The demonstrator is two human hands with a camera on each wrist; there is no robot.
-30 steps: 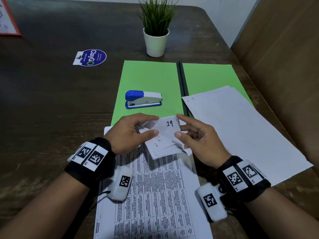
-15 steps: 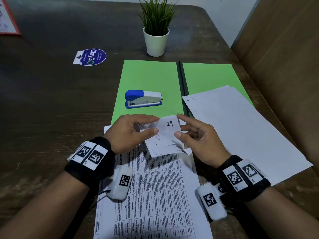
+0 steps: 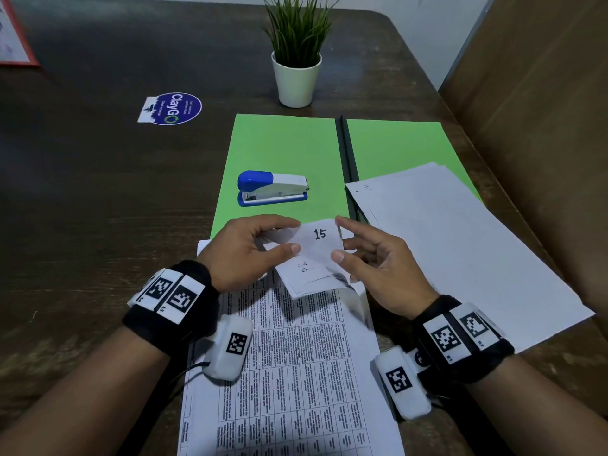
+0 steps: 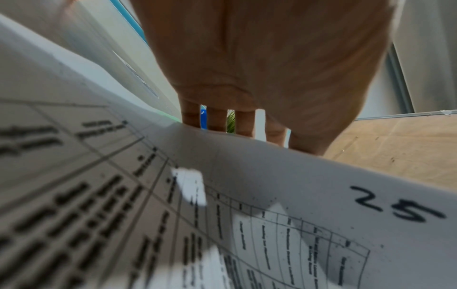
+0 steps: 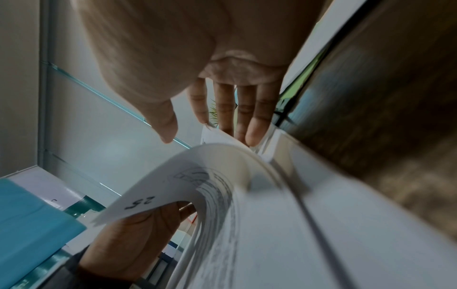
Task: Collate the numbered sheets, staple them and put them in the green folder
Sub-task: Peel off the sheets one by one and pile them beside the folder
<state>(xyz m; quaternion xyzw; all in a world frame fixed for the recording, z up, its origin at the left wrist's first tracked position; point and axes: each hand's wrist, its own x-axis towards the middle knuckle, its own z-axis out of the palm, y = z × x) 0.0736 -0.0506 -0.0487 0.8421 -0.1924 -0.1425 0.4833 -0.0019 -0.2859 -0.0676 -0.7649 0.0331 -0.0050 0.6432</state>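
A stack of printed numbered sheets (image 3: 296, 373) lies on the table in front of me, its far corners curled back towards me. My left hand (image 3: 294, 235) pinches the curled-back corners between thumb and forefinger. The upright corner facing me reads 15 (image 3: 319, 235). My right hand (image 3: 340, 240) touches that corner with relaxed fingers (image 5: 257, 121); in the right wrist view its thumb is clear of the paper. A curled sheet marked 25 (image 5: 141, 203) shows in both wrist views. The green folder (image 3: 286, 146) lies open beyond, with a blue-and-white stapler (image 3: 273, 189) on its left flap.
Loose white sheets (image 3: 460, 251) cover the folder's right flap and reach the table's right edge. A potted plant (image 3: 296, 80) stands behind the folder, and a round blue sticker (image 3: 171, 108) is stuck at the far left. A brown panel (image 3: 543, 126) rises on the right.
The corner facing me read 19 before and reads 15 now; more corners have gone under my left thumb. Both hands stay in place.
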